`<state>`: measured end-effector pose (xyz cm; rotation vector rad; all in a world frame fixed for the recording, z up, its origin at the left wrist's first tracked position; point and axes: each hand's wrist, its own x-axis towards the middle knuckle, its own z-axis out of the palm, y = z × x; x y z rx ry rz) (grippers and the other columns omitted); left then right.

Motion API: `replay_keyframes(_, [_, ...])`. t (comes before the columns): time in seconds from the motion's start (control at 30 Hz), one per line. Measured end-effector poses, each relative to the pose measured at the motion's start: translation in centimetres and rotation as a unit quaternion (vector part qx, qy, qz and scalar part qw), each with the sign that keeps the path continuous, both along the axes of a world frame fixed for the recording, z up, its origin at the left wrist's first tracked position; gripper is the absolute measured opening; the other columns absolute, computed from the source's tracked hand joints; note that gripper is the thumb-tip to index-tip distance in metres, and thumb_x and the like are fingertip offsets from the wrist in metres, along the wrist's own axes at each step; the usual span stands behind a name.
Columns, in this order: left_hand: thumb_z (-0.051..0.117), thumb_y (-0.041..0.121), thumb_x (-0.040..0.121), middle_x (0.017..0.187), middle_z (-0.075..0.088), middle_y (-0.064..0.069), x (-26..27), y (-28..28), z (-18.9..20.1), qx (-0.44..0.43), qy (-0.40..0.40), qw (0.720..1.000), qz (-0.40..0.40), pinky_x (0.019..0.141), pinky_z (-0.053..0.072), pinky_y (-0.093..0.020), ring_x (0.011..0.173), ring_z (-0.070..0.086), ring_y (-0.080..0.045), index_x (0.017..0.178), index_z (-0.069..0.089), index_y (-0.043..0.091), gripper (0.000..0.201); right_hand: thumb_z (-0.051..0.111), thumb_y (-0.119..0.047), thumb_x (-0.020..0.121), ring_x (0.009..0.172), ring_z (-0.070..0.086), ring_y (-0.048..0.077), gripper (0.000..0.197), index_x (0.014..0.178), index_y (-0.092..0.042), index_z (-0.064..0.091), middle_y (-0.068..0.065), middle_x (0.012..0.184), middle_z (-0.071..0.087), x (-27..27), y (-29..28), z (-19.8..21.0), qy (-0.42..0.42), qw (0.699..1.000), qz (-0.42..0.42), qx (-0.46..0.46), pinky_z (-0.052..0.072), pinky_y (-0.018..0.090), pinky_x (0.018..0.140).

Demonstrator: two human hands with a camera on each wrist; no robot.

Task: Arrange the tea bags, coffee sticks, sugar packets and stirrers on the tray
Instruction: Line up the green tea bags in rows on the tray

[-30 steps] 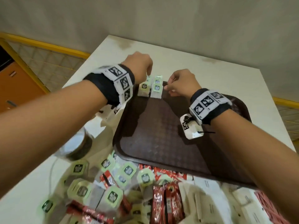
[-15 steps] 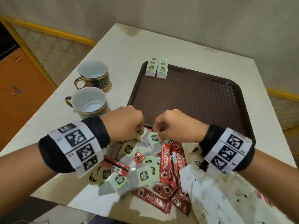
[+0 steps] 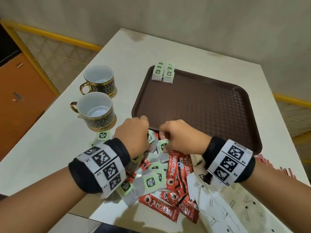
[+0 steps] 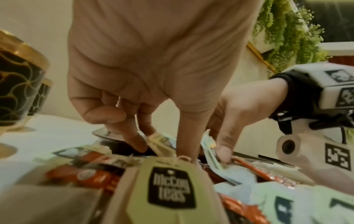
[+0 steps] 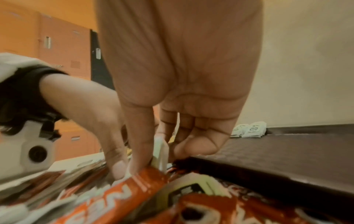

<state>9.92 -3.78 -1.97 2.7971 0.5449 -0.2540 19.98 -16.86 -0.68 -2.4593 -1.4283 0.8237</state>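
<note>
A brown tray [image 3: 202, 106] lies on the white table with two short rows of green-tagged tea bags [image 3: 162, 73] in its far left corner. In front of its near edge lies a mixed pile: tea bags [image 3: 150, 181], red coffee sticks [image 3: 173, 170] and white sugar packets [image 3: 218, 207]. Thin red stirrers [image 3: 272, 167] lie at the right. My left hand [image 4: 162, 150] pinches a tea bag [image 4: 161, 145] at the top of the pile. Just right of it, my right hand [image 5: 162, 154] pinches a pale green tea bag [image 3: 163, 146] between thumb and fingers.
Two black-and-gold cups [image 3: 99, 79] [image 3: 96, 110] stand on the table left of the tray. A stray tea bag [image 3: 102, 135] lies just in front of the nearer cup. The table's near edge runs just below the pile. Walls close in behind and to the right.
Both hands came back from the tea bags at the tray's far corner to the pile at its near edge. Each now pinches a tea bag there.
</note>
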Motion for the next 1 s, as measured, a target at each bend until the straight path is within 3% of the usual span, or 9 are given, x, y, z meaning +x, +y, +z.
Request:
replay_keyframes(0.13, [0.085,0.038,0.064,0.083,0.063,0.003,-0.3,0.7,0.3,-0.132,0.010,0.990,0.039,0.058,0.042,-0.028,0.075,0.061,-0.018,0.086,0.048,0.023,0.046,0.080,-0.007,0.075,0.068,0.059,0.009,0.014,0.078,-0.012,0.067,0.006,0.078,0.067,2.1,-0.8,0.8,0.129,0.988,-0.051,0.070,0.051,0.029,0.070])
replay_keyframes(0.27, [0.077,0.034,0.076,0.078,0.065,0.008,0.5,2.2,2.9,-0.229,-0.030,0.972,0.044,0.067,0.049,-0.030,0.075,0.062,-0.013,0.080,0.060,0.025,0.019,0.074,-0.002,0.081,0.074,0.065,0.020,0.008,0.085,-0.009,0.072,0.015,0.085,0.070,5.9,-0.9,2.1,0.189,0.962,-0.120,0.154,0.056,0.036,0.073])
replay_keyframes(0.4, [0.065,0.025,0.089,0.089,0.062,0.002,4.9,3.9,6.4,-0.132,-0.107,0.985,0.040,0.075,0.043,-0.029,0.085,0.058,-0.021,0.096,0.065,0.020,0.009,0.065,0.008,0.085,0.076,0.065,0.013,0.012,0.095,0.004,0.069,0.014,0.090,0.068,10.6,1.0,3.3,0.177,0.921,-0.245,0.244,0.055,0.020,0.065])
replay_keyframes(0.47, [0.062,0.020,0.091,0.103,0.065,-0.006,8.9,4.9,7.4,-0.065,-0.119,0.989,0.057,0.081,0.043,-0.032,0.096,0.060,-0.027,0.111,0.066,0.018,0.020,0.064,0.012,0.082,0.078,0.066,0.019,0.015,0.088,-0.001,0.070,0.011,0.086,0.066,13.6,2.9,2.9,0.158,0.909,-0.286,0.258,0.057,0.029,0.069])
replay_keyframes(0.57, [0.059,0.011,0.090,0.107,0.069,-0.013,15.4,6.5,6.8,-0.016,-0.073,0.993,0.086,0.075,0.043,-0.032,0.098,0.064,-0.032,0.110,0.069,0.009,0.023,0.064,0.016,0.076,0.090,0.069,0.037,0.024,0.074,-0.008,0.068,0.016,0.084,0.065,17.0,5.7,1.6,0.156,0.909,-0.312,0.230,0.060,0.048,0.078])
replay_keyframes(0.67, [0.062,0.011,0.087,0.107,0.069,-0.013,19.7,8.2,4.7,0.001,-0.007,0.996,0.091,0.074,0.047,-0.033,0.095,0.065,-0.031,0.111,0.069,0.005,0.025,0.065,0.019,0.076,0.097,0.068,0.038,0.026,0.071,-0.007,0.065,0.017,0.087,0.064,18.9,7.9,0.4,0.181,0.905,-0.329,0.200,0.060,0.047,0.080])
replay_keyframes(0.8, [0.066,0.012,0.086,0.109,0.070,-0.013,22.4,10.3,2.3,-0.014,0.001,0.995,0.099,0.069,0.045,-0.030,0.083,0.061,-0.027,0.109,0.071,0.005,0.024,0.073,0.012,0.074,0.090,0.070,0.030,0.024,0.069,-0.010,0.064,0.013,0.085,0.067,20.2,9.4,-0.7,0.132,0.913,-0.346,0.169,0.061,0.043,0.076])
replay_keyframes(0.9, [0.067,0.008,0.084,0.112,0.068,-0.014,23.5,11.0,1.2,-0.018,-0.009,0.996,0.086,0.070,0.043,-0.029,0.096,0.064,-0.032,0.108,0.072,0.008,0.024,0.073,0.013,0.073,0.087,0.071,0.033,0.024,0.068,-0.008,0.062,0.017,0.085,0.067,21.1,9.8,-1.5,0.113,0.904,-0.373,0.176,0.061,0.045,0.073])
replay_keyframes(1.0, [0.074,0.007,0.079,0.112,0.067,-0.014,24.3,11.2,0.6,-0.029,-0.019,0.997,0.073,0.072,0.045,-0.030,0.099,0.064,-0.033,0.105,0.072,0.012,0.027,0.071,0.015,0.072,0.087,0.071,0.036,0.027,0.065,-0.008,0.060,0.016,0.081,0.065,21.6,10.0,-2.0,0.121,0.902,-0.377,0.172,0.061,0.045,0.072])
